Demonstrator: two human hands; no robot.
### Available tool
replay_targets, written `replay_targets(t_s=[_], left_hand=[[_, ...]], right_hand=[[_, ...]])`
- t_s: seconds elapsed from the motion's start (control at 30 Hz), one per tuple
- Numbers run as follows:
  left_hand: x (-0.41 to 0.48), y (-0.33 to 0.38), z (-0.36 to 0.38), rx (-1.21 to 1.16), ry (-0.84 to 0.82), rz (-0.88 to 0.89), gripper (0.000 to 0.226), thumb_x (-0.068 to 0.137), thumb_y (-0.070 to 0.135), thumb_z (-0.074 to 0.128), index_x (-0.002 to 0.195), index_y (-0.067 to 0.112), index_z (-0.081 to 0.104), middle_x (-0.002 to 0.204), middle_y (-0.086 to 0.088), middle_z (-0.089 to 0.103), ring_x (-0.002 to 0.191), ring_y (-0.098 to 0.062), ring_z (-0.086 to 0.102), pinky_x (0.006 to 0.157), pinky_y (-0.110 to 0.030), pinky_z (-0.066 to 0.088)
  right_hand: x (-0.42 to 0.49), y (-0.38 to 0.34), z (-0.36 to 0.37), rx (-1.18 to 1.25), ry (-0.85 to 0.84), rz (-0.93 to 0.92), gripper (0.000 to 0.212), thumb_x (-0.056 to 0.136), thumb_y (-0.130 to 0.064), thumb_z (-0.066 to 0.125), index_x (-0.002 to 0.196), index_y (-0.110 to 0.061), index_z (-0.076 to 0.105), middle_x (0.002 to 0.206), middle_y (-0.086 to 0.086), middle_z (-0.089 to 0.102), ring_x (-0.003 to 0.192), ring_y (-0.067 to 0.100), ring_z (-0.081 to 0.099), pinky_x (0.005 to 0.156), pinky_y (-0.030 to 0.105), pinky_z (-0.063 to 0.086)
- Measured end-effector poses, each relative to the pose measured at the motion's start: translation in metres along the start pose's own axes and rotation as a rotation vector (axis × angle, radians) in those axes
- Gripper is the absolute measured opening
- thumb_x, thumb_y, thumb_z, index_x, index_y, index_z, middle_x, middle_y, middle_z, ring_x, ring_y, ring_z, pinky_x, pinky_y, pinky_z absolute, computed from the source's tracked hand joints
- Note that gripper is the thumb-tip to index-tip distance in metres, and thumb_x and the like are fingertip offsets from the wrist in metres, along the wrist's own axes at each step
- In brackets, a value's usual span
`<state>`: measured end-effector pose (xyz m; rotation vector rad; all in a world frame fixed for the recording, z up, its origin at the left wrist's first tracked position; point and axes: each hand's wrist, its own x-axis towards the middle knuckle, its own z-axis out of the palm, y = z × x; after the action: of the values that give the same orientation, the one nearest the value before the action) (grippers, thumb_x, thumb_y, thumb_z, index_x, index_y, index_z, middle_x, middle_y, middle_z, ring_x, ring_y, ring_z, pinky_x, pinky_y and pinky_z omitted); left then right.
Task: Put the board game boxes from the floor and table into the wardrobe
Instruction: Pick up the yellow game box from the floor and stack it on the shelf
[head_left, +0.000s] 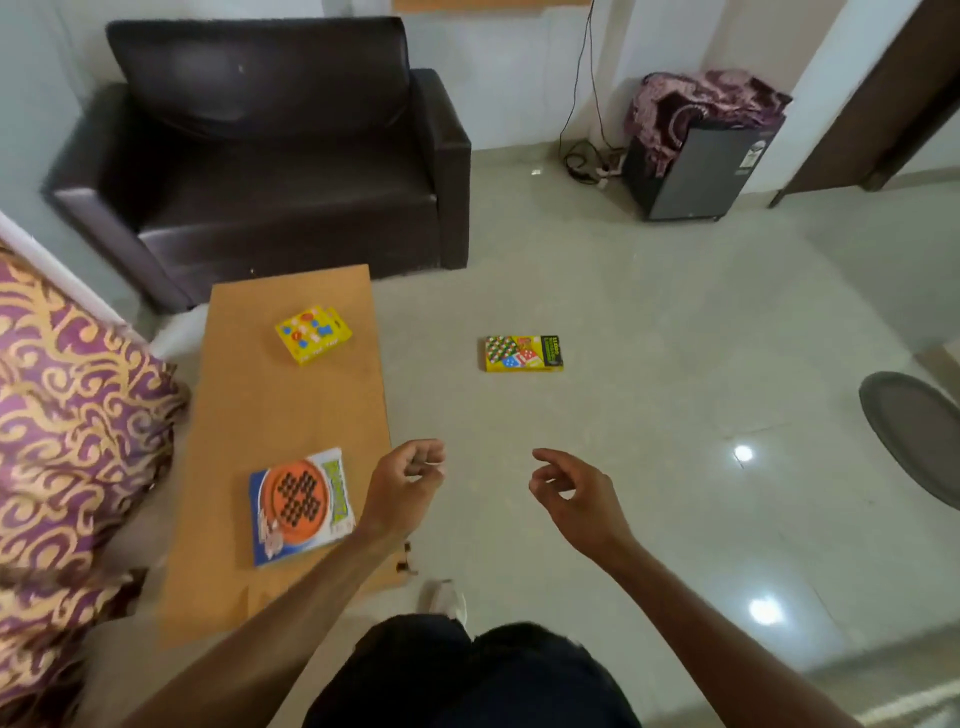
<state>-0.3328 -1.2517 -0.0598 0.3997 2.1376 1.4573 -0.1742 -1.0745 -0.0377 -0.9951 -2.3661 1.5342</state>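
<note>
Boxes lie in three spots. A blue box (301, 506) with a round orange board printed on it rests flat on the near end of the table (291, 410), close to its right edge. A small yellow box (312, 335) sits farther along the same table, toward the far end, well apart from the blue one. A flat yellow box (523, 353) with a chequered picture and dice on it lies on the floor (675, 338), to the right of the table and apart from it.

Both hands hover above the floor in front of the person — neither holds anything. The left hand (405, 486) hangs just beside the table's right edge, near the blue box but not touching it, its fingers loosely curled inward. The right hand (574, 499) is near it, fingers relaxed and bent, thumb apart from them.

Beyond the table stands a dark sofa (291, 156). A purple and gold bedcover (67, 415) fills the left side. In the far corner a small fridge (701, 171) carries a purple cloth (696, 104) — cables (587, 161) lie on the floor beside it.
</note>
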Motion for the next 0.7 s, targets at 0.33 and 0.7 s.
replay_targets(t_s=[0.33, 0.7], left_hand=[[0.309, 0.069, 0.035, 0.124, -0.219, 0.037, 0.030, 0.070, 0.023, 0.060, 0.099, 0.025, 0.067, 0.095, 0.004, 0.072, 0.079, -0.008, 0.065, 0.074, -0.014, 0.048], [0.649, 0.154, 0.142, 0.408, -0.572, 0.033, 0.028, 0.075, 0.014, 0.061, 0.102, 0.020, 0.068, 0.097, 0.003, 0.071, 0.087, -0.010, 0.064, 0.074, -0.009, 0.047]], right_hand=[[0.272, -0.013, -0.019, 0.111, 0.165, 0.140, 0.030, 0.085, -0.016, 0.066, 0.113, -0.026, 0.065, 0.087, -0.004, 0.071, 0.074, 0.000, 0.065, 0.067, 0.004, 0.045], [0.572, 0.014, -0.073, 0.176, 0.367, 0.340, 0.031, 0.085, -0.016, 0.064, 0.115, -0.025, 0.066, 0.083, -0.009, 0.070, 0.067, 0.000, 0.064, 0.068, 0.013, 0.049]])
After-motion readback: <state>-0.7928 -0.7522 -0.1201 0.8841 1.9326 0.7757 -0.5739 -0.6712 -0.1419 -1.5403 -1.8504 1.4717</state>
